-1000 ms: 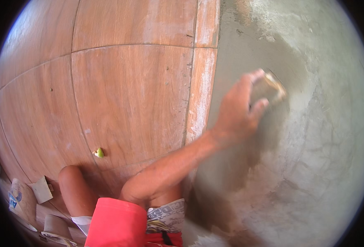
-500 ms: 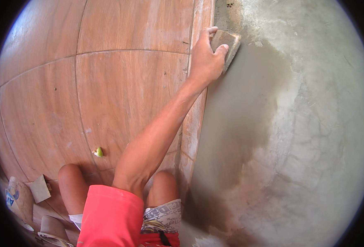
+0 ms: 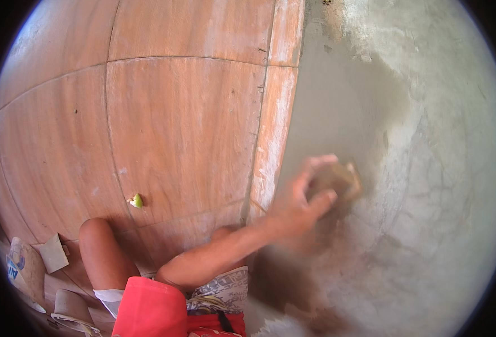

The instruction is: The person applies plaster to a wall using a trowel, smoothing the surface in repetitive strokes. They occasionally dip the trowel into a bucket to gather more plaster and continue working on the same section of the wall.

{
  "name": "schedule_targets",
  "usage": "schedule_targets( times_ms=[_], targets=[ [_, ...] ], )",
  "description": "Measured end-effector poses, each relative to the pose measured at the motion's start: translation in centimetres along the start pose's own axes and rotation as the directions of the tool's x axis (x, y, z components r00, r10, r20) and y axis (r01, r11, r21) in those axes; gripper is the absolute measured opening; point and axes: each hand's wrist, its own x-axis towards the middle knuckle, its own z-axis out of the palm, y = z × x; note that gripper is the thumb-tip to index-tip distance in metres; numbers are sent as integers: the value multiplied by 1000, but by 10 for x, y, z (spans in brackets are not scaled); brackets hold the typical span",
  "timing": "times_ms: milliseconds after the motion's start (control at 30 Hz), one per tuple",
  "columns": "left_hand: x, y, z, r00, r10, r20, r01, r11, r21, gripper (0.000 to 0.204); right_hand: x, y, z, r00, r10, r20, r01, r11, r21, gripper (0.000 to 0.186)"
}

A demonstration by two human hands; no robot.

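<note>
My left hand (image 3: 310, 194) grips a brownish, cement-smeared smoothing block (image 3: 340, 182), its fingers along the upper side and the thumb on the lower. Motion smears hand and block, so whether the block is a sponge or a small float I cannot make out. It lies against or just over the grey plastered wall (image 3: 343, 112), which has a darker, damp-looking band beside the tiles. The red-sleeved arm stretches across to the right. My right hand is out of the picture.
Wood-look tiles (image 3: 180, 129) cover the floor, with a narrow tile strip (image 3: 276, 129) along the wall. A small green and white scrap (image 3: 137, 200) lies near my knee. At lower left are a whitish tub (image 3: 26, 269), a flat grey piece (image 3: 54, 254) and a dusty container (image 3: 74, 309).
My left hand has swept the block from the far end of the wall down and to the right, nearer to me. The arm is more bent, and the view has shifted slightly.
</note>
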Motion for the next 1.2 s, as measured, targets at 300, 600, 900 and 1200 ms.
schedule_targets(
  times_ms=[300,600,900,1200],
  targets=[
    [37,-49,-91,955,-284,-88,110,612,-783,53,61,-49,-48,756,-96,647,473,764,-439,46],
    [66,-47,-26,894,274,-355,-106,897,428,52,42,-52,-16,989,108,99,-114,991,64,45],
    [-12,3,25,918,397,13,-366,834,413,53,37,-41,-19,994,58,92,-62,997,44,44],
    [98,-46,-69,941,28,-338,-14,999,45,48,42,-41,-11,996,56,70,-62,994,89,42]
  ],
)
